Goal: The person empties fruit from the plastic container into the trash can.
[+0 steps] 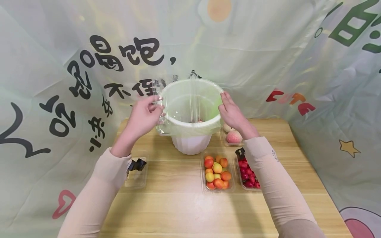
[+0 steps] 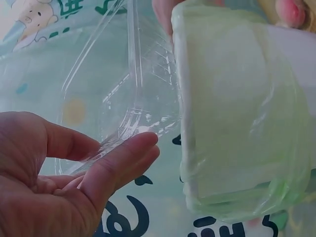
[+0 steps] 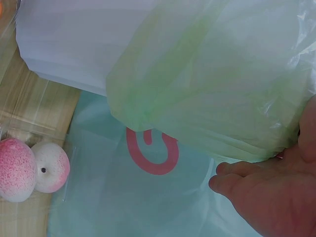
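Observation:
A clear plastic clamshell box [image 1: 162, 109] is unfolded in front of the bin's mouth, pinched at its left edge between the thumb and fingers of my left hand [image 1: 146, 114]. Close up in the left wrist view, my left hand [image 2: 94, 173] grips the clear box [image 2: 133, 98]. The white bin [image 1: 190, 143] stands upright, lined with a pale green plastic bag [image 1: 190, 130]. At the bin's right rim is my right hand [image 1: 232, 112], its fingers fairly straight. In the right wrist view my right hand [image 3: 266, 185] lies against the green bag [image 3: 207, 108].
On the wooden table [image 1: 166, 205], a clear tray holds several orange and yellow fruits [image 1: 217, 173]. Dark red fruits [image 1: 248, 175] sit beside it, partly behind my right forearm. Pink peaches [image 1: 234, 136] stand behind. A clear container [image 1: 138, 177] lies left. Printed cloth [image 1: 253, 59] surrounds the table.

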`<state>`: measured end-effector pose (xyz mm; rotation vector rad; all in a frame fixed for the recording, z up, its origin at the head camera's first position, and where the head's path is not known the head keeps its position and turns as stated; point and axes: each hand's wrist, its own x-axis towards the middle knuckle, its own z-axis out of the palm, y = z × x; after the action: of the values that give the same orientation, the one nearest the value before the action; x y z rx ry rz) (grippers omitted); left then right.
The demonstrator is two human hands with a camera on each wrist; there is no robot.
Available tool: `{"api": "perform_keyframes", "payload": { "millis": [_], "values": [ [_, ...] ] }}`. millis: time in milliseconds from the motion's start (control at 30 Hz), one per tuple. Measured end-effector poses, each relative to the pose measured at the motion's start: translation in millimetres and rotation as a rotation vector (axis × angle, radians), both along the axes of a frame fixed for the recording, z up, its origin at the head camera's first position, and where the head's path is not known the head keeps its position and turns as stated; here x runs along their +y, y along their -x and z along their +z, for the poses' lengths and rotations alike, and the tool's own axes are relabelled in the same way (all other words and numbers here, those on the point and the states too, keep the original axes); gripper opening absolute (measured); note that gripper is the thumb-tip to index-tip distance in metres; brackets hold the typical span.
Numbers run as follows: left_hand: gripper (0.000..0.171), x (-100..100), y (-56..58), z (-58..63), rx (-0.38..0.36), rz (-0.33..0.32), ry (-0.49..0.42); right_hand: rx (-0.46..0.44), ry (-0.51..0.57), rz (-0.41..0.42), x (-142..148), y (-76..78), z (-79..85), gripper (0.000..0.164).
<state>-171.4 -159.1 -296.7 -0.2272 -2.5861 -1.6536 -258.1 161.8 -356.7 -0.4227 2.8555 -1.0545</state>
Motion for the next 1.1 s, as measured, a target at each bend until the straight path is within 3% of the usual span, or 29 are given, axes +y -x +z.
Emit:
{"api": "perform_keyframes", "payload": {
  "millis": [233,633,933,1100],
  "values": [
    [0.048,-2.9,-16.0,-8.8,-0.051,-0.02,0.005,-0.005,-0.002,0.001,0.4,0.0,-0.2,0.068],
    [0.048,-11.4,-35.1,-34.0,-0.065,-0.017,0.027,-0.004,0.003,0.003,0.7,0.4,-1.0,0.068],
    [0.047,-17.6,-52.1,-52.6,-0.135,-0.04,-0.009,-0.003,-0.003,0.005,1.3,0.7,-1.7,0.069],
    [0.046,-21.8,-62.2,-66.5,-0.132,-0.058,-0.004,-0.001,0.004,0.006,1.7,0.8,-1.1,0.068]
  ]
}}
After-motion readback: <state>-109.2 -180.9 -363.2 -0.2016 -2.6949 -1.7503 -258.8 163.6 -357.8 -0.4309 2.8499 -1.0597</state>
